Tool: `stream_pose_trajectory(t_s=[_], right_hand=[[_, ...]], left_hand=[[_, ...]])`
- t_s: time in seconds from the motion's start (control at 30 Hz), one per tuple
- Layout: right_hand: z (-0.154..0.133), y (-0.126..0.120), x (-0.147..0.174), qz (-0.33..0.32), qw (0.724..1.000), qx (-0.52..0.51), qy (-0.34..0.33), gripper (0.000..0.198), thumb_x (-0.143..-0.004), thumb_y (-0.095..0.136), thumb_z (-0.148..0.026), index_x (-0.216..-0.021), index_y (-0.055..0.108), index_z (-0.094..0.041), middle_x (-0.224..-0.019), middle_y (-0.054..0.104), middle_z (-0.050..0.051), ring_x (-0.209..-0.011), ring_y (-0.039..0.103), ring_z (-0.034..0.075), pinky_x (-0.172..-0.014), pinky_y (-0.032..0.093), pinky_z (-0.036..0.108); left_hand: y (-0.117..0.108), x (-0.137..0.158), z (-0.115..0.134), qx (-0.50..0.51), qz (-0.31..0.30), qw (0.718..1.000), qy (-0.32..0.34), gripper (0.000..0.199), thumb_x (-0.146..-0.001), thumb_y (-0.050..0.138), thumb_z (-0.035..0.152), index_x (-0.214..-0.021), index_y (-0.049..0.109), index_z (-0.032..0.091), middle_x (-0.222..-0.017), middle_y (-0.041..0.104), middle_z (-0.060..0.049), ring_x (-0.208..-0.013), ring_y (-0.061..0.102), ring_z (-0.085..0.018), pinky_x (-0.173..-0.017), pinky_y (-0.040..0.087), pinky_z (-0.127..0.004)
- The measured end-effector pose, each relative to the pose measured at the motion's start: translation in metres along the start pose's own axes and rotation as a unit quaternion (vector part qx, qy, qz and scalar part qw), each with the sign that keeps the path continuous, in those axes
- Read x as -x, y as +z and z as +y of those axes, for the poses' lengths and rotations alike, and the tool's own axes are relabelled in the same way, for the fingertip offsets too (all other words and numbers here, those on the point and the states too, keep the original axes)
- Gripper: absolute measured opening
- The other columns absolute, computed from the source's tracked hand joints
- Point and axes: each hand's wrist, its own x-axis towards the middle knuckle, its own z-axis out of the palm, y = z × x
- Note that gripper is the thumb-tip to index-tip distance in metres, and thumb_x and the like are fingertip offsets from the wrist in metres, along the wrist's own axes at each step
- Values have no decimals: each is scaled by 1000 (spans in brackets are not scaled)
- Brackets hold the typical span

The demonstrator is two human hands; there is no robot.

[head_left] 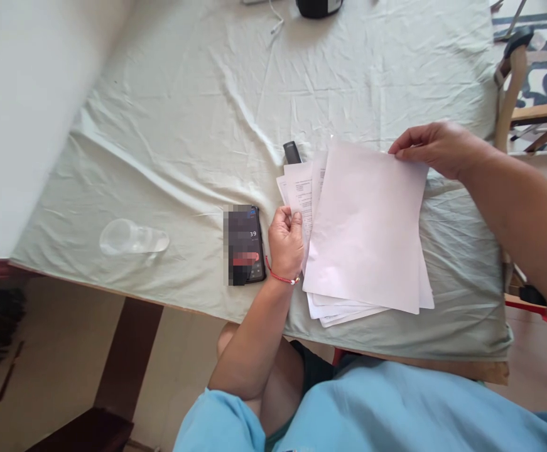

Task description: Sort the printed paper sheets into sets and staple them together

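My left hand point(286, 240), with a red string bracelet on its wrist, is closed on the left edges of several printed sheets point(300, 188). My right hand point(436, 147) pinches the top right corner of a blank-looking white sheet of paper point(365, 226). That sheet lies over a loose, fanned stack of paper point(348, 312), whose lower and right edges stick out. Beyond the printed sheets, a dark stapler-like object point(292, 152) shows only its end; the papers hide the rest.
A phone point(249, 245) with a partly blurred screen lies left of my left hand. Farther left, a clear plastic cup point(134, 237) rests on its side on the pale green tablecloth point(183, 157). A black object point(319, 7) and a white cable point(277, 22) are at the far edge. Wooden chairs point(515, 94) stand at the right.
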Motion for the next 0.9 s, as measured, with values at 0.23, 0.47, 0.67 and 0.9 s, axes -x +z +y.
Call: stream_pose_trajectory(t_s=[0.23, 0.47, 0.67, 0.9], right_hand=[[-5, 2, 5, 3, 1000, -12, -3, 9, -89, 81, -21, -95, 76, -19, -89, 68, 4, -79, 54, 12, -80, 48, 30], [1, -5, 0, -63, 991, 119, -4, 36, -81, 90, -29, -115, 78, -22, -97, 67, 3, -81, 53, 12, -71, 41, 29], [-13, -7, 13, -22, 996, 88, 13, 18, -91, 80, -24, -107, 78, -15, -91, 71, 6, -79, 58, 12, -76, 45, 32], [-8, -4, 13, -80, 997, -11, 1, 19, -91, 80, -25, -106, 77, -14, -92, 74, 5, -76, 63, 12, -71, 48, 30]], left_hand=[[-1, 2, 0, -8, 12, 1000, 0, 21, -96, 69, 32, -109, 58, 21, -97, 72, -3, -88, 70, -16, -86, 54, -28], [0, 5, -2, -30, 33, 999, 24, 48, -97, 69, 25, -138, 45, 26, -80, 59, 3, -71, 63, -14, -68, 49, -25], [-1, 4, 5, -88, 8, 995, 48, 23, -95, 63, 14, -117, 64, 23, -77, 52, 3, -58, 42, -10, -56, 36, -23], [1, 5, 5, -65, -3, 998, -1, 19, -94, 54, 10, -105, 67, 20, -87, 68, 0, -75, 61, -13, -71, 49, -23]])
